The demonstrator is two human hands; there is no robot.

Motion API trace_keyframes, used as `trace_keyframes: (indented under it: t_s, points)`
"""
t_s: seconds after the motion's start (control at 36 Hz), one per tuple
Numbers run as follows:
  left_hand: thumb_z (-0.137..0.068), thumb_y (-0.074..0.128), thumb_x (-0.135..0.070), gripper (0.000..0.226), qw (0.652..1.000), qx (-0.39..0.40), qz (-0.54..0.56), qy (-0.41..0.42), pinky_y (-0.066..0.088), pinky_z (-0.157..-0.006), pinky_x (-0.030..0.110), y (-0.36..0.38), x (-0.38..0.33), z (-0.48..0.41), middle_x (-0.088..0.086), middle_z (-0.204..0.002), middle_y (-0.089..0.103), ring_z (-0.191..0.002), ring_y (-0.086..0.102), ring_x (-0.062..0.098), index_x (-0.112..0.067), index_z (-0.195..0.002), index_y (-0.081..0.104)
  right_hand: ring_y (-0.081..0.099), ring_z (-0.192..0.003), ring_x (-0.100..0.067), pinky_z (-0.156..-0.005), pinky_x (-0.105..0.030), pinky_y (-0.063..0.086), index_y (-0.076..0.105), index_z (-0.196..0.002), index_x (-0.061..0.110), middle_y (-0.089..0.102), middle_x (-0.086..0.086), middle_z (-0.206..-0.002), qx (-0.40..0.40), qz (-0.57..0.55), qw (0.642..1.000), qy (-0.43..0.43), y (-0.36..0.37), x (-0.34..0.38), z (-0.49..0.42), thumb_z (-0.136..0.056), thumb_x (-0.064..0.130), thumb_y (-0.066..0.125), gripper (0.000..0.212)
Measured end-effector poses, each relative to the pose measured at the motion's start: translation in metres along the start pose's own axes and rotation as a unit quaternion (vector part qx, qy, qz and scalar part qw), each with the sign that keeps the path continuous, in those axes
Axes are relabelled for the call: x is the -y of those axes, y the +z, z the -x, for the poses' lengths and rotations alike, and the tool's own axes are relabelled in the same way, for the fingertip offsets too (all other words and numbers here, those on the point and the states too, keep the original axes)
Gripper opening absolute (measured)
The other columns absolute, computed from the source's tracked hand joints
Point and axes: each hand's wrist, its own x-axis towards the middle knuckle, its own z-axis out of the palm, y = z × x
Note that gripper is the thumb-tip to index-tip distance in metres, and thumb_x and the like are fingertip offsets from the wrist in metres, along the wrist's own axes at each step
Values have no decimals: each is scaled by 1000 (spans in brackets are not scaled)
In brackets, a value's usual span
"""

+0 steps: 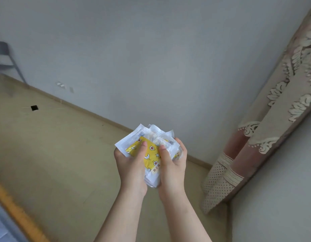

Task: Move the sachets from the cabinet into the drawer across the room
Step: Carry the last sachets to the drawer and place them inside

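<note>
Nearest to you, both bare forearms rise from the bottom centre of the frame and meet just below the middle. Your left hand (131, 165) cups the bundle of sachets (152, 153) from its left side, thumb laid across the top packet and fingers curled underneath. Your right hand (173, 165) grips the same bundle from the right, thumb pressed on top just beside the other thumb. The sachets sit fanned between your two palms: the top one is yellow with small star and moon prints, and white and clear wrapper edges stick out above your fingers. You hold the bundle in the air above the floor (55, 154), touching nothing else.

At the lower left corner an orange wooden edge (17, 212) runs diagonally, blurred. On the right a patterned curtain (256, 137) hangs down to the floor. Further off, a small black square (34, 107) lies on the floor at the left. Beyond it a skirting board (92, 111) meets the pale wall (151, 58), and a grey chair (4, 56) stands at the upper left.
</note>
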Motion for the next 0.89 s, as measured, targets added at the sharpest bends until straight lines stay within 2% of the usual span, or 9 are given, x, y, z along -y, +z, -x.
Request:
trace_keyframes:
  t_s: [0.08, 0.19, 0.28, 0.39, 0.47, 0.56, 0.67, 0.78, 0.89]
  points:
    - [-85, 64, -2, 30, 999, 1, 2, 32, 59, -68, 39, 20, -1, -57, 15, -103, 69, -89, 70, 29, -6, -114, 60, 67, -92, -11, -80, -34, 56, 51, -103, 38, 65, 8, -105, 18, 34, 999, -25, 25, -8, -55, -88, 13, 63, 32]
    - [-84, 64, -1, 29, 999, -18, 4, 47, 59, -68, 40, 44, -14, -138, 18, -103, 69, -89, 69, 32, -5, -112, 60, 63, -64, 1, -64, -20, 52, 62, -75, 49, 65, 25, -68, 60, 67, 994, -66, 71, -12, -129, -90, 4, 57, 48]
    - [-84, 63, 0, 27, 997, -20, 4, 77, 59, -70, 41, 59, -30, -193, 17, -101, 70, -88, 69, 32, -5, -111, 62, 67, -76, -3, -66, -20, 54, 53, -93, 44, 67, 20, -82, 55, 42, 997, -38, 108, -20, -178, -89, 10, 61, 35]
    - [-84, 63, -1, 30, 994, -52, -18, 91, 59, -69, 39, 63, -39, -258, 16, -103, 69, -89, 70, 30, -6, -114, 61, 68, -94, -17, -81, -36, 56, 48, -98, 42, 64, 8, -100, 56, 36, 998, -5, 150, -41, -228, -88, 12, 62, 34]
    - [-83, 64, -4, 32, 991, -93, -27, 92, 58, -66, 35, 54, -43, -305, 15, -104, 69, -88, 70, 29, -7, -114, 59, 67, -95, -14, -86, -40, 55, 47, -101, 42, 63, 10, -102, 77, 36, 996, 27, 179, -63, -261, -87, 14, 63, 35]
    - [-83, 63, -4, 30, 982, -142, -42, 114, 55, -60, 29, 44, -50, -355, 17, -102, 69, -81, 70, 26, -5, -113, 60, 68, -90, -10, -83, -36, 55, 46, -100, 44, 63, 12, -100, 121, 36, 990, 62, 212, -90, -298, -88, 14, 61, 35]
    - [-83, 65, -7, 33, 970, -197, -47, 132, 52, -53, 23, 35, -55, -427, 18, -104, 67, -78, 68, 25, -4, -116, 58, 67, -92, -14, -85, -38, 55, 45, -102, 45, 62, 11, -102, 164, 38, 981, 97, 258, -122, -351, -89, 14, 60, 37]
    - [-83, 66, -9, 39, 963, -236, -33, 127, 53, -53, 24, 37, -65, -501, 20, -107, 65, -82, 69, 28, -2, -119, 54, 66, -99, -19, -89, -45, 54, 44, -104, 43, 60, 4, -111, 201, 39, 971, 123, 305, -148, -412, -89, 15, 61, 37]
    - [-83, 67, -12, 43, 948, -289, -26, 131, 52, -51, 23, 32, -88, -562, 21, -108, 64, -79, 68, 26, 1, -120, 51, 65, -100, -17, -89, -42, 54, 42, -115, 33, 59, 4, -111, 252, 38, 955, 149, 358, -169, -459, -86, 10, 63, 42]
